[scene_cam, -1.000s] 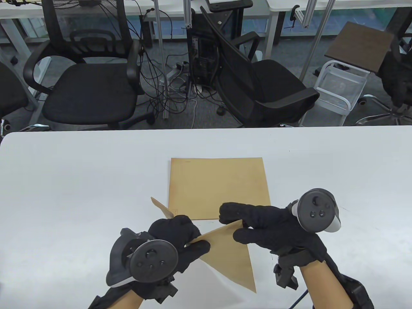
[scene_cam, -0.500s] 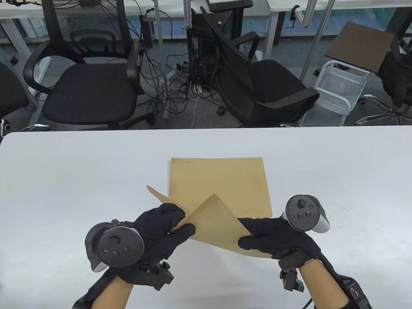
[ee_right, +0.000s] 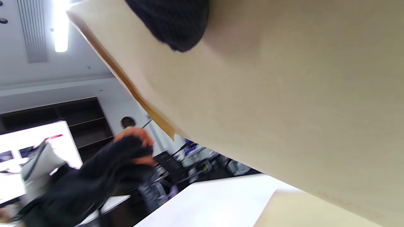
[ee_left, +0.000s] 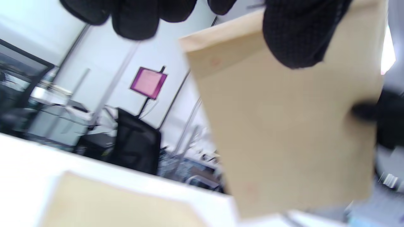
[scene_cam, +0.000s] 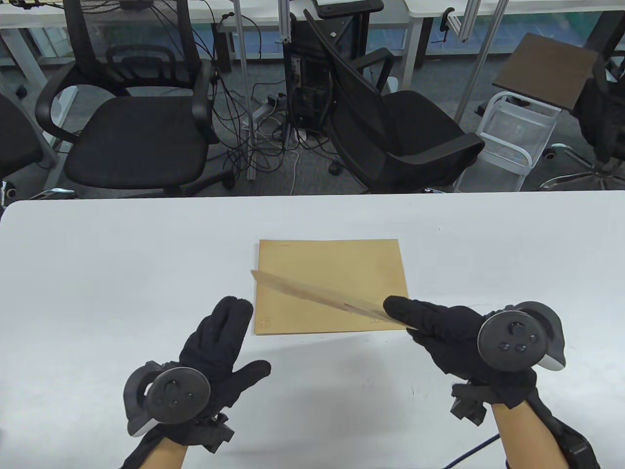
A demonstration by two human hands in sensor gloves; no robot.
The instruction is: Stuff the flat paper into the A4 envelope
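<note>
Two brown envelopes are in view above a white table [scene_cam: 97, 273]. At lower left of the table view, the left hand [scene_cam: 219, 342] hovers over bare table with fingers straight, thumb spread, holding nothing. Its fingertips end just left of the lower left corner of the flat envelope [scene_cam: 332, 273], which lies at the centre of the table, apart from both hands. The second envelope [scene_cam: 317, 295] is raised above the flat one and seen nearly edge-on, running from centre left down to lower right. At lower right, the right hand [scene_cam: 439, 327] pinches that envelope's right end between fingers and thumb.

In the left wrist view, the raised envelope [ee_left: 284, 126] fills the right half, blurred; a dark fingertip overlaps its upper edge. In the right wrist view, the envelope [ee_right: 268, 94] covers most of the frame, with one fingertip [ee_right: 173, 22] pressed on it at top. Whether either envelope contains paper cannot be determined.
</note>
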